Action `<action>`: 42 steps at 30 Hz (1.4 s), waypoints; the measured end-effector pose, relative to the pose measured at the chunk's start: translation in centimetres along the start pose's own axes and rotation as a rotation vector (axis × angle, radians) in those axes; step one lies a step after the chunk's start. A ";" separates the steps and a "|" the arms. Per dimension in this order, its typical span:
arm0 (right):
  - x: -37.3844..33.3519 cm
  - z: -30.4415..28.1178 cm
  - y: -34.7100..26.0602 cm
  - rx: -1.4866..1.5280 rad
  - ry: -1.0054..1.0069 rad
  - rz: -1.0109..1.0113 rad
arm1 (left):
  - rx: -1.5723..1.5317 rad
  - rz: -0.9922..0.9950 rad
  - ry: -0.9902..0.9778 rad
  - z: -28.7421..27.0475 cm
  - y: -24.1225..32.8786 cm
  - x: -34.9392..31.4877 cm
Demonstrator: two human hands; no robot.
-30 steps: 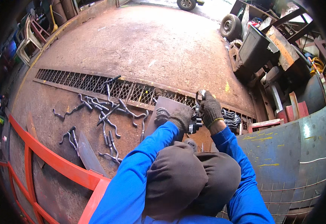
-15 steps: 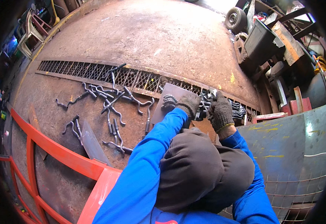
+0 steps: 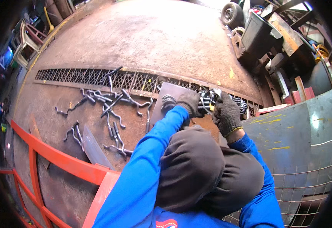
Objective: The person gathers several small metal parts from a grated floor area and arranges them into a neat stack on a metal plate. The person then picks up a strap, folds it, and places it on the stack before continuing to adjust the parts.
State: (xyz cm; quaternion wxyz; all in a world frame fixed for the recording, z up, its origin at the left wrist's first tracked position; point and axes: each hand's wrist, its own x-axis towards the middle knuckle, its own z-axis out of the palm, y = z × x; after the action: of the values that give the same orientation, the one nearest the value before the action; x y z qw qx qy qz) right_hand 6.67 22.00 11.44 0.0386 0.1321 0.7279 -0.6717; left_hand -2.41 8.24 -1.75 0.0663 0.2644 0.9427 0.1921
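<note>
A bundle of bent, wavy metal rods lies in front of my knees, partly over a flat grey metal plate. My left hand, in a dark knit glove, is closed over the bundle, with curved rod ends showing on its left. My right hand, gloved too, is closed at the bundle's right side. A small shiny piece shows at its fingertips, but its kind is unclear. More wavy rod ends stick out beyond that hand. Between the hands is a small yellow spot.
Loose bent rods lie scattered on the floor to the left, beside a long floor grating. A red metal frame stands at lower left, near a pointed metal plate. Sheet metal and a scrap pile with a tyre are at right.
The view has shifted slightly. My hands stay at the bundle; the gap between them looks wider, and more rods and a yellow spot show there.
</note>
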 end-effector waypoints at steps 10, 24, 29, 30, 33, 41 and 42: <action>4.8 -1.1 -2.4 0.545 0.013 -0.024 | -0.025 -0.009 -0.021 0.2 0.4 -0.7; 4.8 3.1 -5.5 -1.121 -0.446 -1.301 | -0.010 0.202 0.167 5.6 -3.3 0.6; 12.1 1.0 -1.2 -1.869 -0.816 -0.977 | 0.074 -0.096 0.016 3.2 -1.7 1.4; 12.0 0.4 -2.2 -1.916 -0.879 -0.762 | 0.068 -0.050 0.017 3.3 -1.2 1.3; 13.3 -1.5 -1.5 -1.720 -1.076 -0.166 | 0.006 0.006 0.010 1.0 0.5 0.0; 8.0 -0.1 4.5 -1.498 -0.407 -0.273 | -0.021 0.036 0.082 4.1 -1.3 1.1; 7.7 -0.2 5.5 -1.451 -0.340 -0.289 | -0.024 0.023 0.080 3.1 -0.7 0.6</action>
State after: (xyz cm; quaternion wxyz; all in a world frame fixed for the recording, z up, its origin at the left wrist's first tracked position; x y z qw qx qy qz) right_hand 0.60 23.58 4.29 0.1392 -0.1286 0.9813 -0.0338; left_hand -2.59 8.99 -4.88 0.0293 0.2666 0.9392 0.2144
